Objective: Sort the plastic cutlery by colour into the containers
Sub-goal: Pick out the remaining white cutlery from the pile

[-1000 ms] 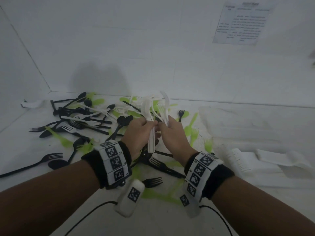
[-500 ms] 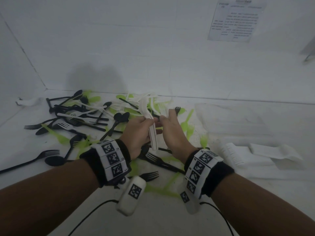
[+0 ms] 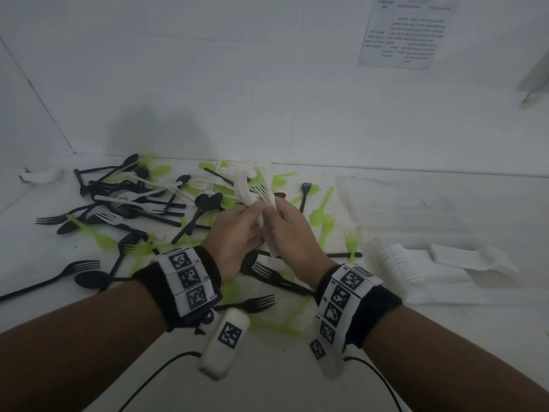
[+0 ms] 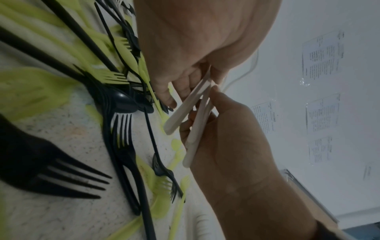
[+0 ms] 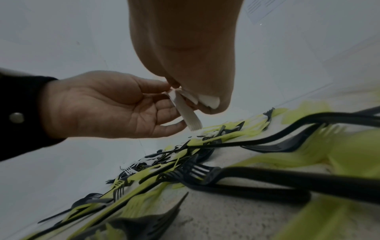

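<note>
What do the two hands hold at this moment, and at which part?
Both the left hand and the right hand grip a bundle of white plastic cutlery by the handles; the heads point up and away.

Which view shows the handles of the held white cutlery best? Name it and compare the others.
Left wrist: the white handles lie unobstructed between both hands. In the head view the white handles are mostly covered by knuckles. The right wrist view shows only handle ends.

Two bare hands, left hand (image 3: 237,230) and right hand (image 3: 292,233). Two marker-covered wristbands (image 3: 185,278). One printed paper sheet (image 3: 404,31) on the wall in the head view. Black plastic forks and spoons (image 3: 118,200), lime-green plastic cutlery (image 3: 322,224), white plastic cutlery (image 3: 261,197): too tangled to count, well over ten black.
</note>
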`<state>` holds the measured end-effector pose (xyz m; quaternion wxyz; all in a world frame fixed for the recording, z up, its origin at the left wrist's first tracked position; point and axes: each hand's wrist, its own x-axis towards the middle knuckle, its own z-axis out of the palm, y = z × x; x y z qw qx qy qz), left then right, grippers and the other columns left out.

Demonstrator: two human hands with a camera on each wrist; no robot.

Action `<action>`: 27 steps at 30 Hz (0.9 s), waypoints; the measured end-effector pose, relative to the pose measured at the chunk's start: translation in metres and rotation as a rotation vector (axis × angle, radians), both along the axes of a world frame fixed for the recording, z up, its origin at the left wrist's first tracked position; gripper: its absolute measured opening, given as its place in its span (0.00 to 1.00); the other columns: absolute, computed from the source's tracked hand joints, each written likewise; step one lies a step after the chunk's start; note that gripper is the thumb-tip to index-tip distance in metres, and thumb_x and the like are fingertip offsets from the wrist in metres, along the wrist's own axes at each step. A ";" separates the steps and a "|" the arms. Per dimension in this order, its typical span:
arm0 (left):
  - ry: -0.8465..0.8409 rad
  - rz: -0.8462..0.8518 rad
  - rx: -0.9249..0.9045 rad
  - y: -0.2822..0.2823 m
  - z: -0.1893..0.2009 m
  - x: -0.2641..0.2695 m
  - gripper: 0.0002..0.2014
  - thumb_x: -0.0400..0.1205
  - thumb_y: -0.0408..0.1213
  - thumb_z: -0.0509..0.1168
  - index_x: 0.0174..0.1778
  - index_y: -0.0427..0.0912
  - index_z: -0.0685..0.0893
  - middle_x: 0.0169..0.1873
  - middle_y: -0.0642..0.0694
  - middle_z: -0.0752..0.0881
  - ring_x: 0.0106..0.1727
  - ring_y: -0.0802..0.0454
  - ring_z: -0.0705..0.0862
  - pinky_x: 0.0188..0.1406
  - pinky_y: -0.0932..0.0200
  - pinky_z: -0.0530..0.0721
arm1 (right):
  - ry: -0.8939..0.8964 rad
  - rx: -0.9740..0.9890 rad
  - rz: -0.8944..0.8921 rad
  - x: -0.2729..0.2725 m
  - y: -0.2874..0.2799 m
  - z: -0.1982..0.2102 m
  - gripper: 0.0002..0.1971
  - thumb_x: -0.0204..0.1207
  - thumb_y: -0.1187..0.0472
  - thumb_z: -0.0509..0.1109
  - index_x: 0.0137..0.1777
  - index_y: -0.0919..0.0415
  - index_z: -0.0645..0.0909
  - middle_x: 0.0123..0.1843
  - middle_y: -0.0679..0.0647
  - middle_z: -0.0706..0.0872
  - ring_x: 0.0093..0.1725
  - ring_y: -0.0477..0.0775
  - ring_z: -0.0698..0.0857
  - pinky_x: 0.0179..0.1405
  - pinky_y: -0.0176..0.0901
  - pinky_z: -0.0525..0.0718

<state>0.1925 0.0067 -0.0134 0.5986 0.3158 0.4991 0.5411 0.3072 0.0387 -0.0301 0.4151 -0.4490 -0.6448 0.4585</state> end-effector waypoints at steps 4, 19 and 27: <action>0.026 0.055 0.003 0.004 -0.004 -0.007 0.13 0.91 0.36 0.62 0.65 0.35 0.88 0.58 0.37 0.92 0.61 0.42 0.91 0.65 0.44 0.88 | -0.106 0.047 0.025 -0.011 0.003 -0.010 0.23 0.88 0.42 0.57 0.48 0.59 0.83 0.43 0.63 0.86 0.43 0.59 0.85 0.44 0.60 0.87; 0.161 -0.062 -0.011 0.006 0.006 -0.023 0.12 0.89 0.35 0.64 0.58 0.30 0.88 0.55 0.32 0.92 0.58 0.37 0.91 0.58 0.48 0.91 | 0.171 -0.155 -0.051 -0.005 0.016 0.002 0.06 0.93 0.58 0.57 0.65 0.56 0.72 0.38 0.52 0.81 0.34 0.43 0.83 0.31 0.35 0.82; 0.153 -0.074 0.018 0.007 0.010 -0.016 0.12 0.91 0.39 0.62 0.64 0.40 0.88 0.53 0.41 0.93 0.56 0.45 0.92 0.54 0.54 0.91 | 0.222 -0.180 -0.064 -0.015 0.016 0.003 0.17 0.91 0.52 0.62 0.52 0.62 0.88 0.47 0.61 0.91 0.47 0.58 0.88 0.59 0.68 0.87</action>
